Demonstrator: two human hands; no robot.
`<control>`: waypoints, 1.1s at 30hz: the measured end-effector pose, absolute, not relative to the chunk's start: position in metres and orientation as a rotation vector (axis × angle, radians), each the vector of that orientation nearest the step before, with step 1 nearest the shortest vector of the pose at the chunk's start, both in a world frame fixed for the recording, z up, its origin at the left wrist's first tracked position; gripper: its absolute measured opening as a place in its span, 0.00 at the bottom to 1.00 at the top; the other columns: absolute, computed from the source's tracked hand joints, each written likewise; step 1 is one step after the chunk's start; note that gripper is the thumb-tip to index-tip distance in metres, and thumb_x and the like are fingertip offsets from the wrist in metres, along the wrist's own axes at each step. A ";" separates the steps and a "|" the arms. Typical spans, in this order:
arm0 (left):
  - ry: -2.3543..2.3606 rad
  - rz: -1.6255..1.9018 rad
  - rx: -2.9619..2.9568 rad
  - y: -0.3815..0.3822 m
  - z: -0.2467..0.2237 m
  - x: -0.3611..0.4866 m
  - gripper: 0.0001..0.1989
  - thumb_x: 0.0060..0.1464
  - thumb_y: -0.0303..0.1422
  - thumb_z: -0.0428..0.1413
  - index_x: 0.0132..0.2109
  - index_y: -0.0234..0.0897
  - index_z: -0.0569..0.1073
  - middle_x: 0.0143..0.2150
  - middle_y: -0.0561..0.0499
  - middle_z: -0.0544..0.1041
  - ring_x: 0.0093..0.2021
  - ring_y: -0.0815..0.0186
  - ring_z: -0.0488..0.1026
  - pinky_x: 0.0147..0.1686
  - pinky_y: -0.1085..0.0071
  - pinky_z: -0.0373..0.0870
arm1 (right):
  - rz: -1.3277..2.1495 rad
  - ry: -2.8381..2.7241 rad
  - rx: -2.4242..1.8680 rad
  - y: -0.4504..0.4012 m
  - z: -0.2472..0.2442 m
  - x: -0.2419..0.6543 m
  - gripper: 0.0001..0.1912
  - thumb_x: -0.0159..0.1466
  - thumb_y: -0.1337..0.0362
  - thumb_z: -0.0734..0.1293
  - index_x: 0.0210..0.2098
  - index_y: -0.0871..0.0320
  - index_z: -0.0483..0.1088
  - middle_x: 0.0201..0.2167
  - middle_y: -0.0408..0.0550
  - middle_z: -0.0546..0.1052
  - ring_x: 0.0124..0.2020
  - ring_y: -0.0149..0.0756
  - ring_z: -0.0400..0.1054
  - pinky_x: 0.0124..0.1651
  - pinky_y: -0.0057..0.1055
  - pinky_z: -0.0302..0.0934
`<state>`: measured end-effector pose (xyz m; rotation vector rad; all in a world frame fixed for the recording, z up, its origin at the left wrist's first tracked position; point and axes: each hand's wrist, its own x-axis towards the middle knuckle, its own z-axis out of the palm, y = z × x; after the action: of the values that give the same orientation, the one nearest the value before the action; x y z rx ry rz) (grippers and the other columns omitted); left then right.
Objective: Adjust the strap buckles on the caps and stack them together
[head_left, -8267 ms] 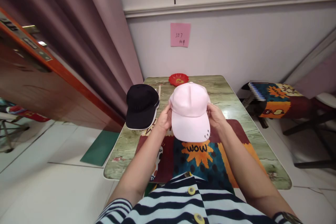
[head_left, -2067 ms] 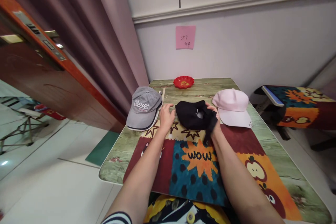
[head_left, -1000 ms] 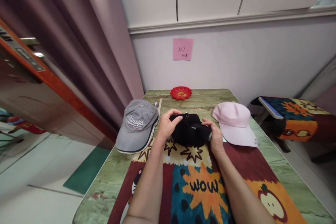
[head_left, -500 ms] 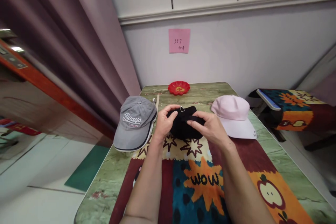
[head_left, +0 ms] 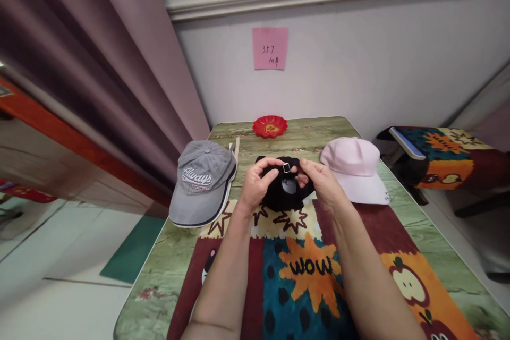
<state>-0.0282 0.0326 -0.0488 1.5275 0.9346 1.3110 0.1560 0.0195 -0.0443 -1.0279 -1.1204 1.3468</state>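
Note:
A black cap (head_left: 279,196) is between my hands over the middle of the table, its back strap and square metal buckle (head_left: 286,168) facing up. My left hand (head_left: 257,180) pinches the strap just left of the buckle. On the other side my right hand (head_left: 319,178) is closed on the strap, fingertips close to the buckle. A pale patch shows inside the cap's opening. To the left lies a grey cap (head_left: 205,175) with "Always" lettering, and to the right a pale pink cap (head_left: 353,162).
A red scalloped dish (head_left: 270,126) stands at the table's far edge. Beneath my arms a patterned cloth (head_left: 311,271) covers part of the green wood-look table (head_left: 147,276). A pink note (head_left: 270,49) is stuck on the wall; a purple curtain (head_left: 159,64) hangs at left.
The black cap has turned so its inside now shows under the strap. My right hand has moved up to the strap beside the buckle. The view has tilted slightly down.

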 end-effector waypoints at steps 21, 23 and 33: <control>1.232 1.316 2.321 0.024 -0.033 -0.019 0.10 0.57 0.34 0.64 0.47 0.45 0.81 0.45 0.48 0.84 0.52 0.55 0.76 0.68 0.49 0.51 | 1.249 -1.172 -1.066 0.019 -0.042 0.146 0.23 0.52 0.44 0.76 0.27 0.58 0.73 0.17 0.38 0.67 0.20 0.28 0.58 0.23 0.27 0.53; 1.218 1.310 2.375 0.023 -0.032 -0.021 0.10 0.58 0.33 0.64 0.47 0.45 0.81 0.45 0.49 0.84 0.52 0.55 0.76 0.68 0.48 0.50 | 1.242 -1.192 -1.061 0.018 -0.041 0.145 0.24 0.53 0.43 0.76 0.27 0.58 0.74 0.18 0.38 0.67 0.20 0.28 0.58 0.23 0.27 0.53; 1.395 1.487 2.124 0.023 -0.023 -0.037 0.07 0.56 0.35 0.65 0.43 0.41 0.82 0.43 0.48 0.83 0.44 0.59 0.76 0.48 0.63 0.70 | 0.896 -1.172 -1.113 0.007 -0.020 0.177 0.17 0.61 0.48 0.73 0.35 0.56 0.75 0.22 0.42 0.74 0.26 0.33 0.69 0.31 0.30 0.64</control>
<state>-0.0373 0.0226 -0.0230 2.1236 1.3954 1.4873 0.1772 0.0070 -0.0201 -1.1131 -1.1715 0.8956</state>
